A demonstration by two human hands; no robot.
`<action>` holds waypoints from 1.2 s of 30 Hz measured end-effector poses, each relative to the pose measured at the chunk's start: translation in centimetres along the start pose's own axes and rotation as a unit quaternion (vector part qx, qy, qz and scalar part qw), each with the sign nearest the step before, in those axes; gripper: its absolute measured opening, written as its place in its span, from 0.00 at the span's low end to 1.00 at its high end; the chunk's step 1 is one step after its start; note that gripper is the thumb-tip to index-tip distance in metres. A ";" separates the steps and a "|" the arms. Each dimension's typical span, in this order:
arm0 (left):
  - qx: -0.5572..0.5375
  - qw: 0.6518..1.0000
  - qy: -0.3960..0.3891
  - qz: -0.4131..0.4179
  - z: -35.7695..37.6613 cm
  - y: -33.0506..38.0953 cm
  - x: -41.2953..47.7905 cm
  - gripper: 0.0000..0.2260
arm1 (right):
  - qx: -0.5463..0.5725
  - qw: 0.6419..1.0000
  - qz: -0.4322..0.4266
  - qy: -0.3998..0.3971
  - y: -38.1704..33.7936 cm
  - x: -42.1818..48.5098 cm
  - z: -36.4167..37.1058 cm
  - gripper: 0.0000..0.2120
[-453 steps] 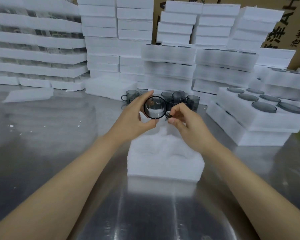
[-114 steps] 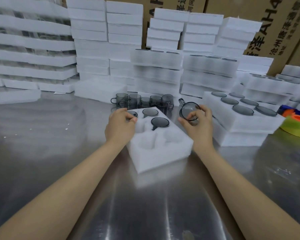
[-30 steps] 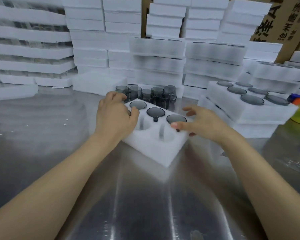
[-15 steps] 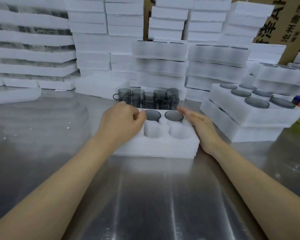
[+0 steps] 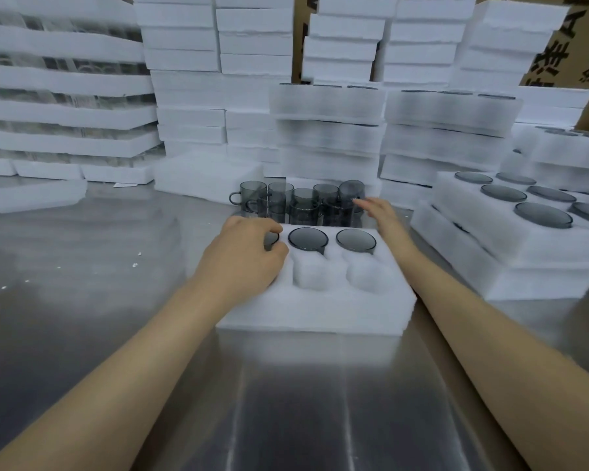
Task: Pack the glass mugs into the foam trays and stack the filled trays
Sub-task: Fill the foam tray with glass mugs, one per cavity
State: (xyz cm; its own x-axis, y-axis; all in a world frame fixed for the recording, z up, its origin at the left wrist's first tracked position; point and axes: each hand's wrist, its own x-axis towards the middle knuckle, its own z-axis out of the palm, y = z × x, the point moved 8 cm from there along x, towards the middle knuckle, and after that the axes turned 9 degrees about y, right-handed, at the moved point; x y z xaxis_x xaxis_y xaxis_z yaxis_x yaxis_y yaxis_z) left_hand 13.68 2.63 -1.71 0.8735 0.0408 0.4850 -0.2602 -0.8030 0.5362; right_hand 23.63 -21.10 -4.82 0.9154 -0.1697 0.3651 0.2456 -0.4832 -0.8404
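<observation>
Left hand [image 5: 242, 260] rests on the left end of the foam tray [image 5: 313, 314], its fingers curled round the rim of the far-left mug [image 5: 273, 240] seated in the far row. The right hand [image 5: 383, 212], fingers straight and holding nothing, is extended past the tray's far right corner, just beside the loose mugs [image 5: 296, 203]; its fingertips are blurred, and contact cannot be told. The tray lies square on the steel tabletop [image 5: 286, 402]. Its far row holds three mugs, among them the middle mug [image 5: 307, 238] and the right mug [image 5: 356, 240], while at least two pockets of the near row [image 5: 312, 275] stand empty; the left hand hides the third. The step in hand appears to be filling, about half done for this tray. The next move calls for lifting one mug clear of the close-packed cluster without knocking its neighbours, then lowering it into a near pocket, probably with its handle turned to the notch. A stack of filled trays [image 5: 490, 263] stands close on the right and narrows the room for the right arm. Tall stacks of foam trays [image 5: 327, 130] wall off the far side in front of cardboard cartons [image 5: 558, 56], and foam crumbs [image 5: 135, 265] dot the tabletop at left.
</observation>
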 end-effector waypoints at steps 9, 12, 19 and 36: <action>0.028 0.999 0.005 -0.033 0.1 -0.7 0.2 0.14 | -0.190 0.977 -0.090 -0.025 -0.3 2.4 1.3 0.04; 0.043 0.998 0.009 -0.039 0.0 -0.7 0.2 0.14 | -0.178 0.982 -0.065 0.024 0.1 0.8 -0.1 0.08; 0.042 0.998 0.000 -0.045 0.1 -1.1 0.4 0.15 | 0.064 0.993 0.025 0.099 0.3 -2.6 -3.0 0.13; -0.106 0.991 0.013 -0.078 -0.4 -1.4 -0.1 0.21 | 0.222 0.953 -0.102 0.180 -7.9 -8.7 -8.1 0.10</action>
State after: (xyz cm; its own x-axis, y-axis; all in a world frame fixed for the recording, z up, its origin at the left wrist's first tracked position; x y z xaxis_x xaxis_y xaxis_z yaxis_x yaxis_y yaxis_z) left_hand 13.80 3.95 -2.26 0.8999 0.1721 0.4006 -0.2054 -0.6432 0.7376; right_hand 11.16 -22.75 1.87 0.6849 -0.4334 0.5856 0.5905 -0.1406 -0.7947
